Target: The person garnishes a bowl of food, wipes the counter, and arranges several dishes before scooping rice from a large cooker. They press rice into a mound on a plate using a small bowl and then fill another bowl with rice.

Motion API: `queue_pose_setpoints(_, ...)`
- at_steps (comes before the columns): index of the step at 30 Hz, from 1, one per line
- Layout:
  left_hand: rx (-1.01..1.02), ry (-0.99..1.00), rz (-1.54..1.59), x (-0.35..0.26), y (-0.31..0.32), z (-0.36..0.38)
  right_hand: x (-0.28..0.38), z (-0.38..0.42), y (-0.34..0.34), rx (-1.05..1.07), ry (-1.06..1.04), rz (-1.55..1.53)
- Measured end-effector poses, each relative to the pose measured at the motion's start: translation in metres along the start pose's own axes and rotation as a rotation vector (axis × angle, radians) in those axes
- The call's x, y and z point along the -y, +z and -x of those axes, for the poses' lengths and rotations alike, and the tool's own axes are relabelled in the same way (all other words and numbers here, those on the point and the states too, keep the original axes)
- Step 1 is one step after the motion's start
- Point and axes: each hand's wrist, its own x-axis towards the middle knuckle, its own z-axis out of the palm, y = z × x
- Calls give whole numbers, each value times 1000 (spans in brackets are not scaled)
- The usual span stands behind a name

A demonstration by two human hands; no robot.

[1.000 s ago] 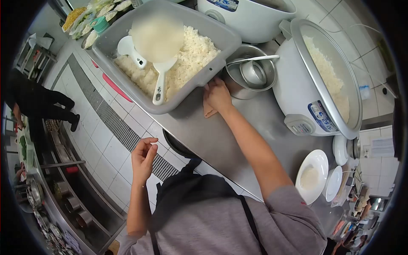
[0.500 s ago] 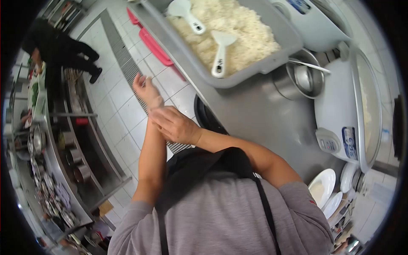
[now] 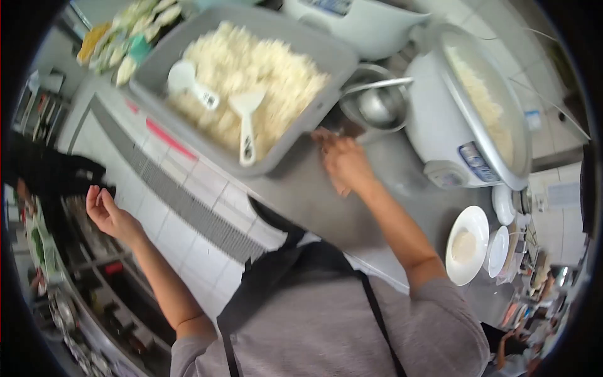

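Note:
My left hand (image 3: 112, 217) hangs in the air out to the left, its fingers loosely bent and apart with nothing in them. My right hand (image 3: 344, 162) is low over the steel counter (image 3: 301, 201), fingers spread, near the right corner of a grey tub (image 3: 223, 162); blur hides whether the fingertips touch the counter. Cooked rice (image 3: 276, 72) fills the tub. Two white rice paddles lie on it: one paddle (image 3: 247, 129) near the front, another paddle (image 3: 191, 85) at the left. A steel pot (image 3: 352, 103) with a ladle (image 3: 383, 103) stands just beyond my right hand.
A large white rice cooker (image 3: 440, 119) with rice stands open at the right, another white cooker (image 3: 364, 28) behind. White plates, one a large oval plate (image 3: 468, 245), sit on the right. A person in dark clothes (image 3: 50, 173) is at the far left, beyond a floor drain (image 3: 169, 195).
My right hand has let go of my left wrist and moved right to the counter. My left hand has swung out left. The view has shifted, showing more of the tub and counter.

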Motion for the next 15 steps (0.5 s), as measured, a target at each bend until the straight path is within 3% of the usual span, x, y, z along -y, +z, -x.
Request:
queue_pose_setpoints(1,61,5,151,-15,27,-12,-25,-9,11,194,23,144)
queue_pose_setpoints(2,147,-10,209,-32,56,-24,-30,-12,17,-76,78,18)
queue_pose_setpoints(3,262,108,248,-50,92,-34,-22,-6,32,-344,110,-113)
queue_pose_setpoints(4,379,223,271,-73,129,-42,-24,2,60,-270,218,-51)
queue_pose_setpoints(5,458,330,268,-106,167,-44,-11,13,51,-348,214,-138)
queue_pose_setpoints(6,542,434,257,-139,205,-45,-2,33,58,-249,253,-30)
queue_pose_setpoints(8,697,529,325,-169,288,-45,15,61,41,-260,272,-146)
queue_pose_setpoints(14,898,529,133,-171,538,-16,18,171,19,-485,803,4)
queue_pose_setpoints(15,967,623,-57,-164,575,-14,21,187,4,-476,870,39)
